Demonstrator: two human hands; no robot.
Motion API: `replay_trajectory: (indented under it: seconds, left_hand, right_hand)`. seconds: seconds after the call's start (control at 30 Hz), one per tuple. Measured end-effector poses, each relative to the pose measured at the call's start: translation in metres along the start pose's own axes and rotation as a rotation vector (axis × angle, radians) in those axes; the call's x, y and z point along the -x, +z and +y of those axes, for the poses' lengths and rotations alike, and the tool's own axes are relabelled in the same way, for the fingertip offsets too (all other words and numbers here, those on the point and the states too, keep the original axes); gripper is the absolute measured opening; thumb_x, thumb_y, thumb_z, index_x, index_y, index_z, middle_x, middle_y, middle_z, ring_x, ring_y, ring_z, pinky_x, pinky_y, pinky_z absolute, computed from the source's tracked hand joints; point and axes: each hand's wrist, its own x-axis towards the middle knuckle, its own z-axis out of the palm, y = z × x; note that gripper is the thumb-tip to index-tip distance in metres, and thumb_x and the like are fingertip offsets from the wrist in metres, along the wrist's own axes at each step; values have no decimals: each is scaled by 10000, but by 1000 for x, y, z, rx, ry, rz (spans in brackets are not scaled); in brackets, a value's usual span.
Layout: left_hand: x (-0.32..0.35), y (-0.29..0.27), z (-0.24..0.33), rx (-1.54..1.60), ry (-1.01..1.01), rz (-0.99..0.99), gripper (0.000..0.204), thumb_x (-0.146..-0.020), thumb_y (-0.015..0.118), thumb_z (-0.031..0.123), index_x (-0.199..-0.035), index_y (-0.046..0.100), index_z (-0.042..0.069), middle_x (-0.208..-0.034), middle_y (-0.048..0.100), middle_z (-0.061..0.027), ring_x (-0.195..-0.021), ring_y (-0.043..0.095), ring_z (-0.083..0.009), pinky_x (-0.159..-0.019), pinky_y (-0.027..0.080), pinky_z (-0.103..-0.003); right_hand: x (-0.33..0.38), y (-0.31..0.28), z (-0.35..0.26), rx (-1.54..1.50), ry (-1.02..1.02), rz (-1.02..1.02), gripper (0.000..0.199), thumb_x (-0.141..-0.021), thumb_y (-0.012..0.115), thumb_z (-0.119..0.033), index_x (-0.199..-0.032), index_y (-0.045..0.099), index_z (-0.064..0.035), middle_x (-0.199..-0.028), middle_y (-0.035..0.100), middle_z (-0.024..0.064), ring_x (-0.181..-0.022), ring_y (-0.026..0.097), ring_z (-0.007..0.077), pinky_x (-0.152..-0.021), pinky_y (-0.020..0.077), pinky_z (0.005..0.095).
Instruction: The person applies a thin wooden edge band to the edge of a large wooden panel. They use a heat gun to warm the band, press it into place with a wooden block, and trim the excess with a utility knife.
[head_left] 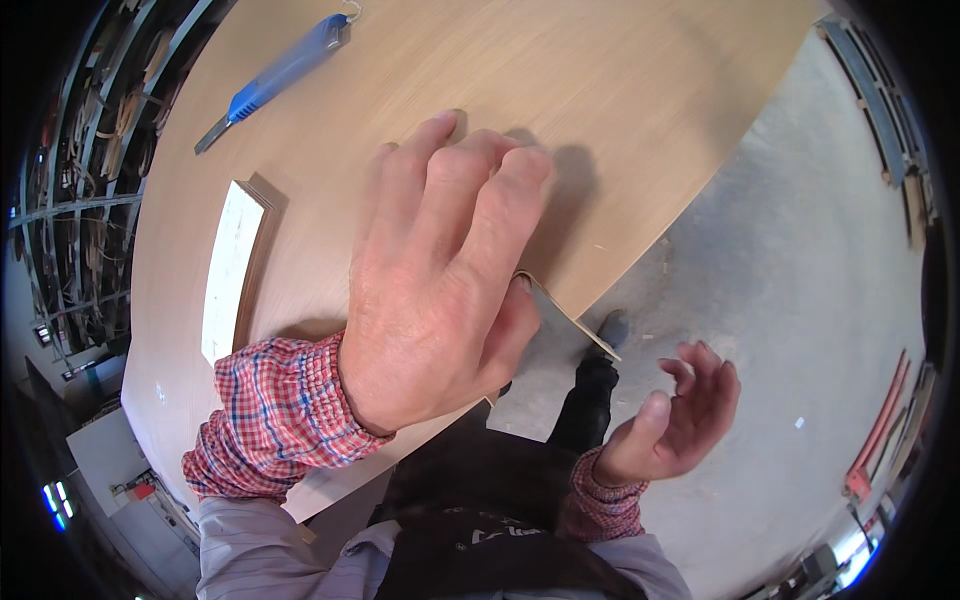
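Observation:
My left hand [430,270] is over the wood-faced board, fingers bent and slightly blurred, fingertips pointing down towards its top. Its thumb presses against a thin edging strip [575,318] at a cut-out in the near edge of the board [640,120]. One end of the strip curves at the thumb; the other sticks out past the board's corner. How the palm side meets the board is hidden. My right hand [680,420] hangs over the floor, palm up, fingers loosely curled and apart, with nothing in it.
A blue utility knife [285,72] lies on the board at the far left, blade out. Beside my left sleeve rests a curved block [232,270] with a white top. Racks of strips [110,130] stand at the left. A red bar tool [878,430] is at the right edge.

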Motion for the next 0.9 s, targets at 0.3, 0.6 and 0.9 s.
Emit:
replay_trajectory:
  seconds: [0.3,0.6,0.9]
  left_hand:
    - [3,4,2,35,5,12,775,-655,656,17,-1406,470,3,-1352,511,-239,-1294,456,-528,-1116,373,-571]
    - [3,5,6,58,1,-14,776,-667,657,34,-1418,464,-2,-1353,508,-248,-1277,451,-554,-1100,365,-603]
    - [36,-60,-9,309,-66,111,752,-851,648,234,-1503,381,-26,-1475,465,-263,-1424,407,-449,-1196,276,-557]
  right_hand:
    - [-64,45,-21,563,-633,-509,396,-680,801,-96,-1041,638,-87,-1289,617,100,-1173,574,367,-944,418,483]
    - [-76,42,-32,624,-703,-596,315,-657,748,-26,-938,618,-80,-1198,683,79,-1156,597,358,-934,403,466]
    - [-94,52,-53,694,-595,-738,355,-661,785,-22,-965,607,-63,-1236,672,99,-1193,582,377,-1032,394,474]
